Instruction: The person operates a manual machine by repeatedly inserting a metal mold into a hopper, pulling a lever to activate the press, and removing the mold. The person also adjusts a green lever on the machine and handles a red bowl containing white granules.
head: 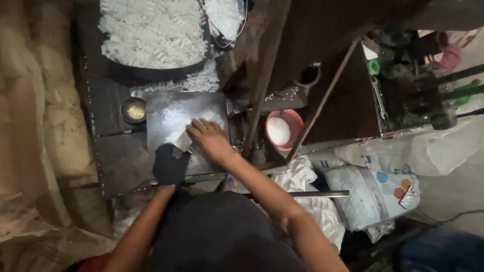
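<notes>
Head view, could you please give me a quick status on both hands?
Right hand flat on white sheet atop dark metal plate. Left hand hidden behind lap. Nothing blocking.

dark metal bench (118,146) w/ steel plate (171,113), small bowl (133,110), pan of white pieces (151,32) on it

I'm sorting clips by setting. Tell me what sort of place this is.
Probably a small, dim workshop for making or cutting something. A dark pan holds a heap of white pieces, the right hand presses white material on a dark metal plate, and printed sacks lie beside a grimy machine.
</notes>
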